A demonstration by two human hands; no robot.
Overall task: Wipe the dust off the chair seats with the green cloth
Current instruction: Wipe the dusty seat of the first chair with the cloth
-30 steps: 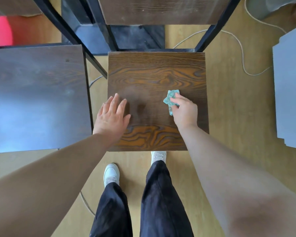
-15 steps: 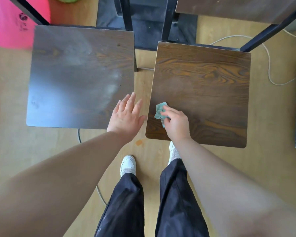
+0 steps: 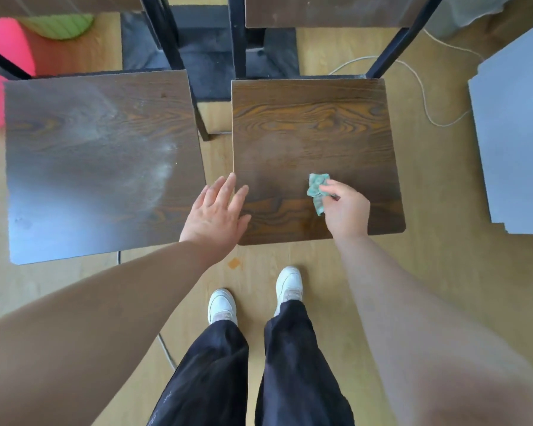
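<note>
Sweeping back rightward: the crumpled green cloth (image 3: 317,192) now sits on the near middle of the right-hand dark wood-grain chair seat (image 3: 314,124). Half a second ago it was at that seat's near left corner. My right hand (image 3: 346,209) holds it, thumb and fingers (image 3: 330,187) pinched on the wad and pressing it to the wood. My left hand (image 3: 217,212) has followed the shift. Its fingers (image 3: 225,189) are straight and spread, holding nothing, and lie across the seat's left edge with the palm over the gap between the chairs. Whether it bears on the wood I cannot tell.

Reading: a return stroke across the front strip of this seat. The surface looks mostly dark and clean, with a faint pale haze towards the middle. The left-hand dark wood chair seat (image 3: 90,161) carries a broad whitish dust smear (image 3: 154,167) near its right edge, untouched.

Judgement: first seat nearly finished, second not yet begun; task roughly at its midpoint. The hazy middle probably wants one more pass before the cloth goes over to the left seat.
</note>
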